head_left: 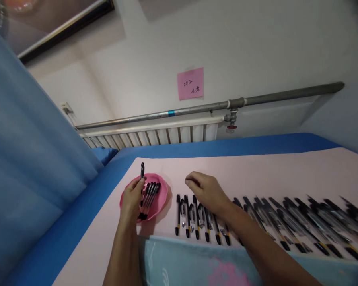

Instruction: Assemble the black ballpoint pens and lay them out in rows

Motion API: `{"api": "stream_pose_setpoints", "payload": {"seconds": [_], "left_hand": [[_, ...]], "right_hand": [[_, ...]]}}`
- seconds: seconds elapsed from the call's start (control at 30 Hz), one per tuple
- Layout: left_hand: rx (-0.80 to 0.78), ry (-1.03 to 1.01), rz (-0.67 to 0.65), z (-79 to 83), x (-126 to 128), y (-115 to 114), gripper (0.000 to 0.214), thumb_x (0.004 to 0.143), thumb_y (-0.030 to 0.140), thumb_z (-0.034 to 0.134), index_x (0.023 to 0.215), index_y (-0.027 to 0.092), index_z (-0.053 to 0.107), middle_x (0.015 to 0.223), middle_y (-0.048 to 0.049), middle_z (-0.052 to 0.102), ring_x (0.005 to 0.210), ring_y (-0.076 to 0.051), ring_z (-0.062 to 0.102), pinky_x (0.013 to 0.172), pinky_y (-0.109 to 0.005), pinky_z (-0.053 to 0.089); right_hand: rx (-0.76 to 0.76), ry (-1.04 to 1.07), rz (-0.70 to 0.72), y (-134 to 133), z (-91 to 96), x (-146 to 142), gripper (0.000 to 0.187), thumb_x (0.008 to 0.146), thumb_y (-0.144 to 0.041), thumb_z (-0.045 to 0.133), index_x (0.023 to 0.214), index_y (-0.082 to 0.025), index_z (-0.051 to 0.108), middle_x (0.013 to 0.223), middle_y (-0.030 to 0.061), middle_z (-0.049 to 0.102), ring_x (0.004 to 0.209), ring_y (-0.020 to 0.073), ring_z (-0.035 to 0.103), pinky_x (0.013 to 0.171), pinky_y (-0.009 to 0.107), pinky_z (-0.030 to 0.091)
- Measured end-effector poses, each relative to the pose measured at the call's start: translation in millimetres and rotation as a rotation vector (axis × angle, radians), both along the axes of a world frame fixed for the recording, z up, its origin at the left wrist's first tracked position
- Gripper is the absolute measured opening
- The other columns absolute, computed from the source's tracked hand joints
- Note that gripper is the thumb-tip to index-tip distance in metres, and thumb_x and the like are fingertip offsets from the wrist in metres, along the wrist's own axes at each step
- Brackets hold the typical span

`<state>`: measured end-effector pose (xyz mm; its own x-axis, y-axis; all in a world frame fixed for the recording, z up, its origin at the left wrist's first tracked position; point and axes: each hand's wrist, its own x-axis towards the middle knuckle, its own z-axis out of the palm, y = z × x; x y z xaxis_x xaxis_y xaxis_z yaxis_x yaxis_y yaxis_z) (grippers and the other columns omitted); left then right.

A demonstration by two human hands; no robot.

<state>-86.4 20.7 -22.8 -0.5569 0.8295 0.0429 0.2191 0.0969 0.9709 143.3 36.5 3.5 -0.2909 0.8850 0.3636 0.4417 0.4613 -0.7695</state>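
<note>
My left hand [130, 200] pinches a pen [142, 170] with a black cap, holding it upright over the left side of a pink plate [164, 194] with a wavy rim. Several assembled pens [151, 196] lie side by side in that plate. My right hand [210, 192] is closed, fingers curled and thumb against them, just above a row of pen parts; what they hold, if anything, is hidden. Below it, black-and-clear pen barrels [187, 216] alternate with loose caps [192, 214] and small silver tips [183, 225].
The row of pen parts [298, 222] runs on to the right, blurred. A light blue cloth [179, 258] lies along the front edge of the pink table cover [241, 171]. Behind stand a radiator [155, 137] and a pipe [203, 108]; a blue curtain [32, 139] hangs at left.
</note>
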Motion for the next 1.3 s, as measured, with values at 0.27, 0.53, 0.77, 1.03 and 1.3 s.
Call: {"api": "stream_pose_setpoints", "payload": {"seconds": [0.27,0.53,0.77,1.03,1.3], "left_hand": [[0.191,-1.049,-0.340,17.3,90.9,-16.0,0.019,0.071,0.025,0.064,0.086,0.014,0.067,0.090,-0.0077,0.065,0.089,-0.016,0.058,0.080,-0.027,0.045],[0.223,-1.118,-0.410,19.3,71.4,-12.1,0.027,0.079,0.032,0.054,0.095,0.012,0.063,0.098,-0.0128,0.064,0.091,-0.021,0.059,0.080,-0.034,0.047],[0.332,-1.143,-0.256,12.5,44.7,-5.3,0.011,0.078,0.017,0.055,0.083,0.012,0.063,0.073,-0.0051,0.062,0.071,-0.013,0.060,0.071,-0.028,0.049],[0.500,-1.117,-0.175,14.2,7.5,-6.9,0.008,0.068,0.007,0.056,0.064,0.013,0.053,0.049,0.0062,0.039,0.039,-0.003,0.034,0.038,-0.016,0.031],[0.182,-0.929,-0.471,11.4,54.1,-13.5,0.031,0.070,0.028,0.066,0.094,0.008,0.061,0.053,0.0059,0.038,0.039,-0.001,0.025,0.037,-0.016,0.021]], "right_hand": [[-0.241,0.259,0.223,-29.7,-0.7,-32.7,0.018,0.077,-0.024,0.049,0.088,-0.016,0.060,0.078,0.0011,0.061,0.070,0.0128,0.054,0.065,0.023,0.040],[-0.445,0.226,0.347,-23.6,-3.0,-26.7,0.013,0.074,-0.019,0.045,0.064,-0.015,0.053,0.056,-0.0040,0.049,0.051,0.0070,0.042,0.050,0.019,0.031],[-0.649,0.106,0.452,-28.4,-3.8,-23.4,0.013,0.071,-0.020,0.046,0.061,-0.016,0.053,0.054,-0.0029,0.052,0.042,0.0057,0.041,0.040,0.017,0.029],[-0.726,0.129,0.474,-19.3,-5.0,-11.3,0.014,0.072,-0.024,0.047,0.072,-0.015,0.058,0.061,-0.0016,0.059,0.037,0.0043,0.039,0.036,0.017,0.029],[-0.789,0.241,0.525,-22.0,5.5,-14.1,0.016,0.070,-0.020,0.043,0.069,-0.014,0.058,0.054,-0.0033,0.054,0.035,0.0044,0.035,0.033,0.016,0.028]]}}
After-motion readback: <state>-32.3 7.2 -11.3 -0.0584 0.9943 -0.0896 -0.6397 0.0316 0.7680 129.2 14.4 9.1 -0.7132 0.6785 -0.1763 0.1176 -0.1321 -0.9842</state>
